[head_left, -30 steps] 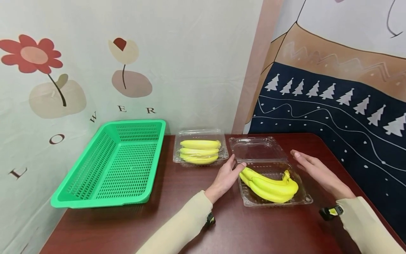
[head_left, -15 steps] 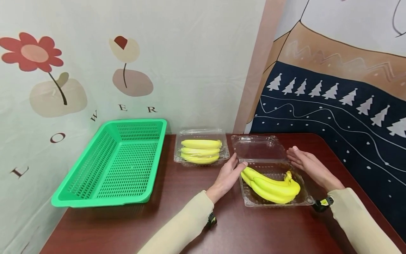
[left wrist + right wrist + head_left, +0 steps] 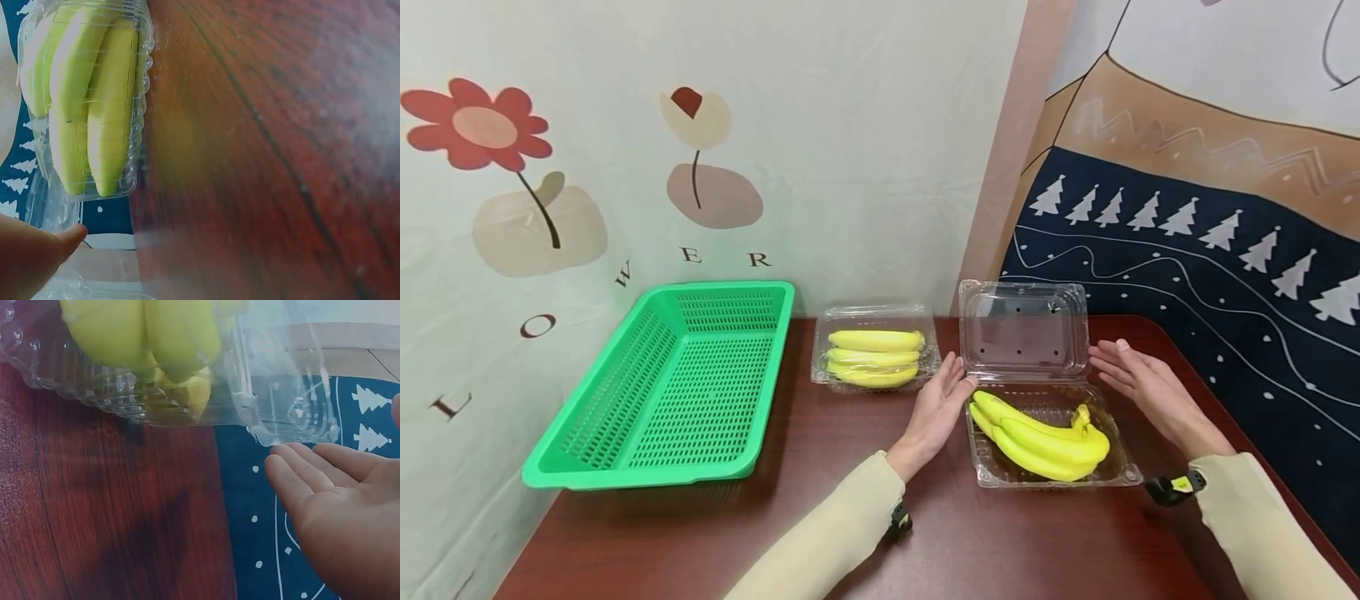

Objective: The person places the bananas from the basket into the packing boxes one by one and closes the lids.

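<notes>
A bunch of yellow bananas [image 3: 1052, 446] lies in the base of a clear plastic clamshell box [image 3: 1052, 482]. The box's hinged lid [image 3: 1024, 329] stands raised at the back, tilted up from the base. My left hand [image 3: 931, 412] is at the left side near the hinge, fingers extended. On the opposite side, my right hand [image 3: 1153, 392] has straight fingers at the lid's lower right edge. In the right wrist view, the fingertips [image 3: 286, 453] meet or nearly meet a corner of the clear plastic. The left wrist view shows the left thumb [image 3: 74, 236] beside the box.
A second clear box [image 3: 876, 312] with several bananas [image 3: 874, 357] inside stands at the back, left of the first. Farther left is a green perforated basket [image 3: 754, 457]. A printed cloth wall [image 3: 865, 167] borders the dark red table [image 3: 850, 433] at the back.
The lid has swung up from lying nearly flat behind the base to standing raised. My right hand has moved in towards the lid's right side. My left hand's fingers have shifted slightly upward.
</notes>
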Available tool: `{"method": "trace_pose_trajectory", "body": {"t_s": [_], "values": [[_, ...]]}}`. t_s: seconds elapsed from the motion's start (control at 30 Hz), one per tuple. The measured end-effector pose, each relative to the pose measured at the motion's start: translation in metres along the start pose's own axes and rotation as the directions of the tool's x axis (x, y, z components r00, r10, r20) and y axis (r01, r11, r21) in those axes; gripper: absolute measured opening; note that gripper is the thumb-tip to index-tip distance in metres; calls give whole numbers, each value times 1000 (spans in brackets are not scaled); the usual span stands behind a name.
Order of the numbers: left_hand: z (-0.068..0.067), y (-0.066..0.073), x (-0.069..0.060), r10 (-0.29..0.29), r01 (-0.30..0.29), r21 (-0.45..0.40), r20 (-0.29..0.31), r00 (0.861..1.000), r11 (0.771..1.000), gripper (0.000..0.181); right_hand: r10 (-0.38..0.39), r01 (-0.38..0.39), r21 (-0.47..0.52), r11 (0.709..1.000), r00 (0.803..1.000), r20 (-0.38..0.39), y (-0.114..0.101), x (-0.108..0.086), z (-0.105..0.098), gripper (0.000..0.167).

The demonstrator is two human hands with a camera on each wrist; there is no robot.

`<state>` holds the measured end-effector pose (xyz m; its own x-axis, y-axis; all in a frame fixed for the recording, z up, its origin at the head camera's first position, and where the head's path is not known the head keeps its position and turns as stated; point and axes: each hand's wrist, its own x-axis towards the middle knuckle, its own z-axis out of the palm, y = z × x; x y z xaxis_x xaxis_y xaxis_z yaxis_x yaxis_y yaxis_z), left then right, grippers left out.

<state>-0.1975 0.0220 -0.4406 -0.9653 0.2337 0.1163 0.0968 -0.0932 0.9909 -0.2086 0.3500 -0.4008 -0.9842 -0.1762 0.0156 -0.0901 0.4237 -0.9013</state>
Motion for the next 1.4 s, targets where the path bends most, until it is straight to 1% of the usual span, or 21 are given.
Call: {"method": "trace_pose_trajectory", "body": {"t_s": [0.2,0.3,0.47,0.57,0.7,0.8,0.87,0.97,1.07,1.17,1.33,1.4], "values": [[-2,2,0,40,-38,68,-28,999,997,73,-32,32,49,998,999,-15,-2,-6,-3,77],[-3,3,0,63,-60,98,-32,998,993,70,-54,55,73,996,998,-23,-2,-8,-4,75],[-5,6,-2,83,-78,156,-28,996,985,69,-72,76,96,992,996,-42,0,-12,-5,72],[-6,8,-4,103,-97,204,-20,994,974,67,-79,83,111,990,996,-46,1,-14,-6,71],[-9,10,-6,141,-135,289,0,990,948,63,-89,94,102,990,995,-47,0,-18,-6,72],[-10,10,-8,159,-156,331,21,987,931,60,-110,115,143,983,993,-47,0,-21,-5,71],[-11,10,-10,169,-170,337,33,985,926,59,-134,141,214,967,990,-44,1,-24,-5,68],[-13,11,-13,194,-199,329,50,980,923,58,-175,178,321,930,984,-37,1,-29,-3,62],[-15,11,-15,211,-219,331,61,976,918,59,-207,202,376,905,978,-27,2,-34,-2,59],[-17,12,-18,225,-236,342,70,972,910,61,-213,203,386,900,977,-18,2,-38,-2,58],[-19,13,-23,248,-265,360,93,964,895,62,-214,199,376,905,977,-3,2,-44,0,57],[-19,14,-26,262,-284,369,110,959,885,63,-222,205,379,902,975,2,3,-47,-1,56]]}}
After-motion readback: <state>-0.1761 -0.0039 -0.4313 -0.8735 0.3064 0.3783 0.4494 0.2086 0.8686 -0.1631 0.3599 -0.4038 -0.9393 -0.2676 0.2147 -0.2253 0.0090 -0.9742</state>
